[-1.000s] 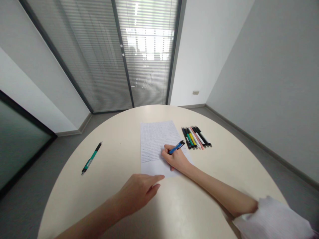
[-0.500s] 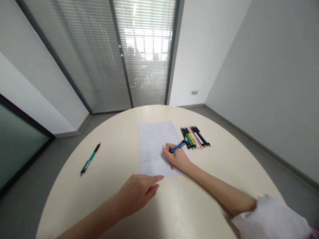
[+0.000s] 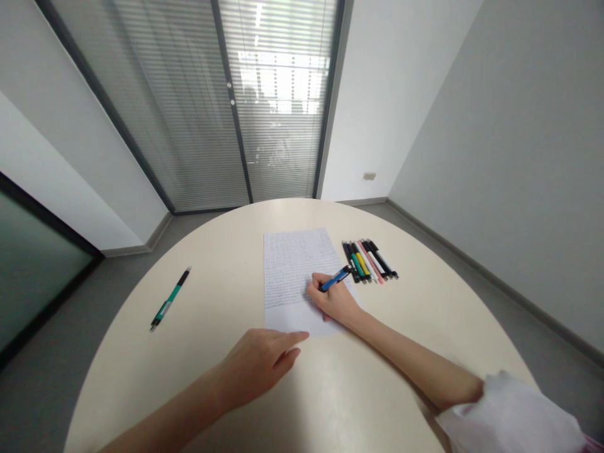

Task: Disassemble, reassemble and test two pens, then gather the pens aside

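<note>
A sheet of paper (image 3: 297, 251) lies in the middle of the table, covered with rows of handwriting over its upper part and blank at the bottom. My right hand (image 3: 333, 299) rests on its right side, fingers closed round a blue pen (image 3: 336, 278) tilted up to the right. The pen's tip is hidden behind the fingers, near the lowest written lines. Flat at the sheet's bottom edge lies my left hand (image 3: 268, 358), its index finger stretched onto the paper and the thumb apart, holding nothing.
Right of the paper, several pens (image 3: 370, 261) in various colours lie side by side. A green and black pen (image 3: 170, 299) lies alone on the left of the round table (image 3: 221, 251). Behind the table stands a glass partition with blinds (image 3: 198, 126).
My right hand with the blue pen has shifted very slightly left. The view has tilted a little; the left hand stays on the paper's lower edge.
</note>
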A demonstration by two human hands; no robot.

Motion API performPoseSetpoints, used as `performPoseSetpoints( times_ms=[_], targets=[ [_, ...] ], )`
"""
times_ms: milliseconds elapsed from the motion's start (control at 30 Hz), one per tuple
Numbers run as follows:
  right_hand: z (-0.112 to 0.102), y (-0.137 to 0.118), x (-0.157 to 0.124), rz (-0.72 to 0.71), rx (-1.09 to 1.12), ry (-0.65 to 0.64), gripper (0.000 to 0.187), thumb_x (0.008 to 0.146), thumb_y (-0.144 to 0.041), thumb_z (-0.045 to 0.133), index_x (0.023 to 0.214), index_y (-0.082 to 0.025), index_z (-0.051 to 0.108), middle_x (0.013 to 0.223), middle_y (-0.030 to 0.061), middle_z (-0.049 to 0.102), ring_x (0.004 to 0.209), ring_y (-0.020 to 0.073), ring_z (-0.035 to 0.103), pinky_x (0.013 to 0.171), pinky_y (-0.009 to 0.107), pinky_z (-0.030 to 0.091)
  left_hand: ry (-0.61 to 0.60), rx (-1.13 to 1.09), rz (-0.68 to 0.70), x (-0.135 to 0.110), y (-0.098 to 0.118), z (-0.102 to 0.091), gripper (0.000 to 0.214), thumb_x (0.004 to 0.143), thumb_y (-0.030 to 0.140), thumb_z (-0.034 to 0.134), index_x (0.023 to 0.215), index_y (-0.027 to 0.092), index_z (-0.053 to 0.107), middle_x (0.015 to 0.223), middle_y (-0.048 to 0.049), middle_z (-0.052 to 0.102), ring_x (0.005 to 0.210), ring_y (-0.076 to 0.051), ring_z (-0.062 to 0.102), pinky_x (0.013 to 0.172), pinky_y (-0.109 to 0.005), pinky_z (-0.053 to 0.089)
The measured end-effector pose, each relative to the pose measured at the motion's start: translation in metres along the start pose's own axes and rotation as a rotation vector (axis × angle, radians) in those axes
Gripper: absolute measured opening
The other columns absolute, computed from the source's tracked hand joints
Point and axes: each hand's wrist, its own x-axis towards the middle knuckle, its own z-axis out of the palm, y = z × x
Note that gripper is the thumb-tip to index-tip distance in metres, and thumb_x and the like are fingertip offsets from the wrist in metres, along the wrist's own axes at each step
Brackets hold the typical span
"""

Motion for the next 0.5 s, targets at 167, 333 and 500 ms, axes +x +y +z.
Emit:
performPoseSetpoints(
  times_ms=[167, 333, 500],
  targets=[
    [-0.001, 0.000, -0.001, 0.009, 0.026, -0.003, 0.028, 0.079, -0.024, 0.054, 0.058, -0.021, 0.036, 0.045, -0.0086, 0.037, 0.027, 0.0070, 0.045, 0.026, 0.017, 0.015, -0.010, 0.005, -0.005, -0.001, 0.003, -0.001, 0.033, 0.094, 0.020, 0.049, 0.125, 0.022, 0.061, 0.097, -0.0050, 0.077, 0.081, -0.019, 0.072, 0.076, -0.031, 0.054],
    [-0.007, -0.003, -0.002, 0.048, 0.134, -0.015, 0.030, 0.086, -0.041, 0.053, 0.067, -0.023, 0.038, 0.045, -0.0096, 0.043, 0.026, 0.0081, 0.041, 0.025, 0.017, 0.025, -0.016, -0.003, -0.009, -0.002, 0.007, -0.002, 0.034, 0.094, 0.020, 0.049, 0.126, 0.024, 0.060, 0.102, -0.0046, 0.076, 0.085, -0.020, 0.072, 0.079, -0.032, 0.055],
    [-0.024, -0.017, -0.003, 0.080, 0.383, -0.058, 0.044, 0.080, -0.062, 0.061, 0.070, -0.020, 0.051, 0.048, -0.0074, 0.045, 0.033, 0.0068, 0.035, 0.029, 0.018, 0.025, -0.013, -0.006, -0.015, -0.001, 0.010, -0.004, 0.034, 0.094, 0.020, 0.050, 0.126, 0.023, 0.061, 0.104, -0.0046, 0.076, 0.086, -0.020, 0.072, 0.079, -0.030, 0.055]
  ],
)
